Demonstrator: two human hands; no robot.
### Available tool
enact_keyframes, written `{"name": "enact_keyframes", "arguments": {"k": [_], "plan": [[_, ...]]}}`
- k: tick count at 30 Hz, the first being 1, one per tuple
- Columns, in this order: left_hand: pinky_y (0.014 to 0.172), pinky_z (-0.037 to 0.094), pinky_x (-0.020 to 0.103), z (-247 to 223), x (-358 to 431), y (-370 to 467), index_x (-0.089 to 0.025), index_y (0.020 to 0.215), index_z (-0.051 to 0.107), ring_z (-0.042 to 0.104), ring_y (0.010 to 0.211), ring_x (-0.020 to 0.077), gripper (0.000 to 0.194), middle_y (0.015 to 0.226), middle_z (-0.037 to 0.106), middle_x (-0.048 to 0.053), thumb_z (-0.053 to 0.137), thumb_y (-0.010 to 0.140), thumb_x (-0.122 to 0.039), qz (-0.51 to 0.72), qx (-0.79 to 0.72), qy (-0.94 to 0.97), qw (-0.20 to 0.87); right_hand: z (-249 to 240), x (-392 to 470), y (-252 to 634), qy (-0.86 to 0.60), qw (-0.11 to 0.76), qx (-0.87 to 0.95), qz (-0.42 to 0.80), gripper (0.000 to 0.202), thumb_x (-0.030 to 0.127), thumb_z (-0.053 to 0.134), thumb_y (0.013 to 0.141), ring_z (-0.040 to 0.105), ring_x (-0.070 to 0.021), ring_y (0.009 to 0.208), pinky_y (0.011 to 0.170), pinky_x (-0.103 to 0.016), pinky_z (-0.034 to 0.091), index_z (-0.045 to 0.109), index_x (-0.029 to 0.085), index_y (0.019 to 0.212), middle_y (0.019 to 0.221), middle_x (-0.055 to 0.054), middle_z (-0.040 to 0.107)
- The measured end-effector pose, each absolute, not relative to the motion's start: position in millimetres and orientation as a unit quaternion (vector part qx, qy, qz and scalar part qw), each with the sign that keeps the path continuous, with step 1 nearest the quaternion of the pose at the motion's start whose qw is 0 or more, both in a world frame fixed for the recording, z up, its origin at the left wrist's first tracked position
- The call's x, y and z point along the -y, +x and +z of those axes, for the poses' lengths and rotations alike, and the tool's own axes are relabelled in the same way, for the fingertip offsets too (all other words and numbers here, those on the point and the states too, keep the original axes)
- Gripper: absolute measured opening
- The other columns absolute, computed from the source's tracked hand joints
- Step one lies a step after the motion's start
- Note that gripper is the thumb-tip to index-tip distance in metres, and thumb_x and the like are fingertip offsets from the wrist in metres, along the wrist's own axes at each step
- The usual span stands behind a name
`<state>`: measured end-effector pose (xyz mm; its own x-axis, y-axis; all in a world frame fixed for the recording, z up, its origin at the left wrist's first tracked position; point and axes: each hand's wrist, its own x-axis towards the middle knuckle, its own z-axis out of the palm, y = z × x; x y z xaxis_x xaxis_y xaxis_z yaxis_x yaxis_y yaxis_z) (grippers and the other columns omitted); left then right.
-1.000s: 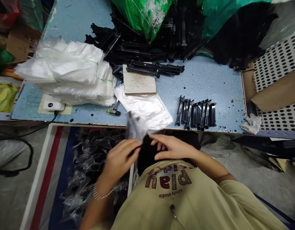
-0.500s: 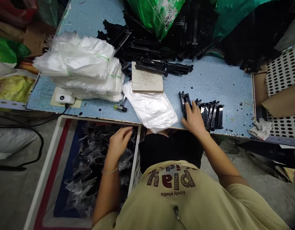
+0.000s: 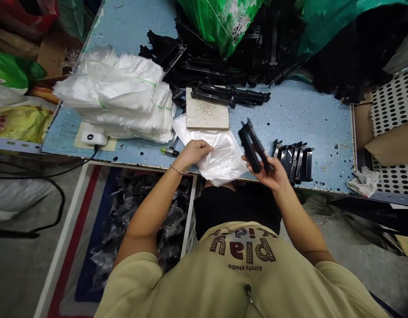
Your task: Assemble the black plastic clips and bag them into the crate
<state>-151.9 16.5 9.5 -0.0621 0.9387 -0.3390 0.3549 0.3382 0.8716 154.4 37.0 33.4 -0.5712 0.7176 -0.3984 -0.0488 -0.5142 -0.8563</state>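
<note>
My left hand (image 3: 194, 153) is over the loose stack of clear plastic bags (image 3: 223, 165) at the table's front edge, its fingers pinched on the top bag. To the right, my right hand (image 3: 272, 173) is closed around the lower end of black plastic parts (image 3: 253, 148), seemingly a pair, tilted above the table and slightly blurred. Beside that hand a short row of similar black parts (image 3: 295, 161) lies on the table. A beige block (image 3: 207, 115) rests on the back end of the bag stack, with more black parts (image 3: 230, 93) across its far edge.
Thick bundles of plastic bags (image 3: 120, 92) are piled at left, near a white charger-like box (image 3: 93, 134) and a small green-and-black tool (image 3: 169, 151). A crate (image 3: 86, 194) of bagged black parts stands below. Black parts heap up behind, under green sacks (image 3: 220, 22).
My left hand has moved from above the crate up to the bag stack and pinched a bag. My right hand has lifted black parts off the table, away from the row.
</note>
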Motion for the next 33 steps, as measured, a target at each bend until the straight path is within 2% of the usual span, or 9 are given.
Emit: {"name": "enact_keyframes", "arguments": {"k": [4,10,13,17,21,24,28,31,33], "plan": [[0.062,0.043,0.028,15,-18,-153,-0.017,0.073,0.071,0.057,0.064,0.0151,0.015,0.068,0.067,0.002,0.067,0.083,-0.027,0.289,-0.649,0.510,0.484,26,-9,130,-0.307,0.183,0.284,0.890,0.061,0.064,0.055,0.089,0.071,-0.0163,0.088,0.068,-0.027,0.061,0.054,0.021,0.132,0.119,-0.013,0.072],[0.074,0.050,0.031,5,0,-140,-0.019,0.087,0.067,0.062,0.084,0.0202,0.012,0.091,0.070,0.005,0.075,0.082,-0.026,0.275,-0.650,0.633,0.317,16,-8,135,-0.325,0.226,0.222,0.891,0.048,0.054,0.062,0.092,0.071,-0.0180,0.101,0.084,-0.030,0.064,0.061,0.017,0.122,0.126,-0.013,0.069],[0.081,0.051,0.035,-1,4,-135,-0.020,0.081,0.065,0.061,0.093,0.0241,0.009,0.093,0.068,0.009,0.068,0.089,-0.024,0.258,-0.643,0.680,0.241,13,-10,144,-0.329,0.222,0.235,0.887,0.047,0.053,0.063,0.092,0.071,-0.0177,0.101,0.085,-0.030,0.064,0.061,0.018,0.123,0.118,-0.010,0.072],[0.080,0.049,0.034,0,-3,-143,-0.020,0.080,0.069,0.063,0.086,0.0204,0.016,0.091,0.068,0.006,0.060,0.093,-0.020,0.251,-0.618,0.662,0.341,10,-7,149,-0.324,0.218,0.256,0.884,0.046,0.049,0.071,0.086,0.073,-0.0169,0.085,0.076,-0.029,0.065,0.064,0.017,0.119,0.099,-0.007,0.075],[0.068,0.046,0.031,5,-13,-151,-0.020,0.067,0.066,0.059,0.072,0.0172,0.020,0.079,0.066,0.003,0.073,0.083,-0.029,0.268,-0.645,0.591,0.403,14,-5,149,-0.319,0.224,0.230,0.892,0.047,0.047,0.072,0.085,0.072,-0.0154,0.082,0.074,-0.026,0.065,0.064,0.015,0.119,0.096,-0.007,0.075],[0.071,0.047,0.032,6,-16,-152,-0.020,0.066,0.068,0.061,0.074,0.0173,0.022,0.081,0.067,0.003,0.067,0.087,-0.030,0.269,-0.638,0.586,0.422,14,2,141,-0.293,0.186,0.193,0.918,0.050,0.051,0.065,0.091,0.072,-0.0158,0.084,0.072,-0.025,0.064,0.062,0.012,0.122,0.098,-0.009,0.075],[0.076,0.050,0.031,8,-13,-152,-0.019,0.070,0.069,0.064,0.077,0.0165,0.015,0.086,0.069,0.003,0.065,0.085,-0.022,0.289,-0.629,0.592,0.412,5,16,126,-0.268,0.105,0.126,0.949,0.042,0.044,0.055,0.099,0.074,-0.0158,0.084,0.072,-0.025,0.064,0.060,0.011,0.124,0.102,-0.012,0.075],[0.073,0.053,0.029,8,-5,-155,-0.018,0.082,0.068,0.064,0.075,0.0154,0.002,0.084,0.070,0.003,0.067,0.084,-0.020,0.336,-0.646,0.581,0.364,1,20,127,-0.293,0.123,0.077,0.945,0.034,0.036,0.048,0.103,0.074,-0.0147,0.083,0.071,-0.022,0.064,0.060,0.010,0.121,0.100,-0.011,0.075],[0.078,0.055,0.031,6,1,-156,-0.019,0.089,0.068,0.066,0.082,0.0167,0.007,0.089,0.071,0.003,0.063,0.086,-0.015,0.349,-0.635,0.622,0.296,2,20,131,-0.287,0.141,0.049,0.946,0.039,0.039,0.043,0.105,0.073,-0.0139,0.081,0.070,-0.021,0.064,0.059,0.009,0.124,0.097,-0.011,0.074]]}}
